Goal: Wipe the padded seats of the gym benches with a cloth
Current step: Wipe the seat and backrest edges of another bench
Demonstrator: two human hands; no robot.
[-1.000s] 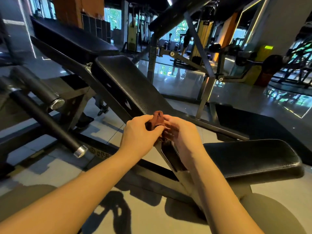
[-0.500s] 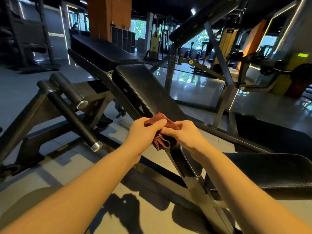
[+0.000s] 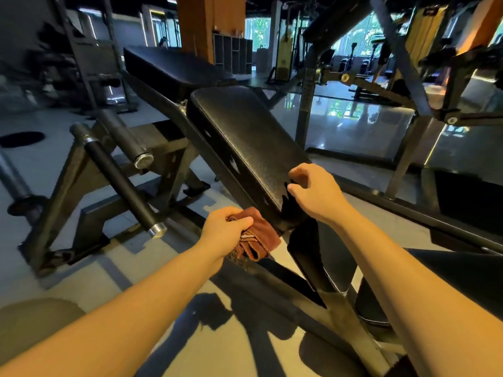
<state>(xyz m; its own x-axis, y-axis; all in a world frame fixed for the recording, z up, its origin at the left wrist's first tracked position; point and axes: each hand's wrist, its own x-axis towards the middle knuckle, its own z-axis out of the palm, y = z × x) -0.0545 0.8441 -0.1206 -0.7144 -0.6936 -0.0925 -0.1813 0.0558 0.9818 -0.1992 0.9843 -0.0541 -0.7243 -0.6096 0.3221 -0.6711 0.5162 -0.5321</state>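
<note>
Centre frame: left hand (image 3: 227,231) grips bunched cloth (image 3: 260,239) just below bench pad (image 3: 250,148). At pad's lower end, right hand (image 3: 317,195), fingers loosely curled, empty.

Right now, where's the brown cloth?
In the head view, the brown cloth hangs bunched in the left hand, beside the near end of the sloped bench pad.

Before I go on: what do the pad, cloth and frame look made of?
Pad: black vinyl or faux leather, judging by fine grain and soft sheen. Cloth: soft brown fabric, matte, bunched in folds. Frame: dark painted metal, probably steel; rigid straight bars.
</note>
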